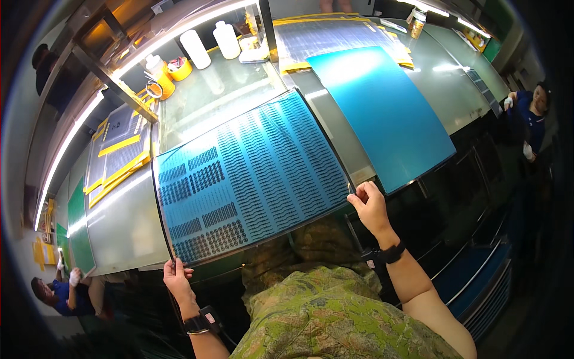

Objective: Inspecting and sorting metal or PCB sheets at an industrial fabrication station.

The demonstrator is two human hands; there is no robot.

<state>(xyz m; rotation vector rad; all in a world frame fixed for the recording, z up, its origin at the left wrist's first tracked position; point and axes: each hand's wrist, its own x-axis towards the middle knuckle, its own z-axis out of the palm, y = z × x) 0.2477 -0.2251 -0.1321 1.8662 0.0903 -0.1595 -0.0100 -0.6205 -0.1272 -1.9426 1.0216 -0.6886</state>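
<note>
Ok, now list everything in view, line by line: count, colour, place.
Patterned sheet: one, blue with black shapes, between the hands
Plain sheet: one, blue, right of the patterned one
Tall bottles: two, white, back left
Round holders: at least two, orange, left of the bottles
Taped stacks: two, greyish with yellow tape, left and back
Worktop: count unclear, grey-green, beyond the hands
Boards: at least two, green, far left
Light tubes: several, white, overhead
Co-workers: at least two, dark-blue tops, far left and right
Wristbands: two, black, both wrists
Left fingers: one set, bare, pinching the patterned sheet's near-left corner
Right fingers: one set, bare, pinching its near-right corner
</note>
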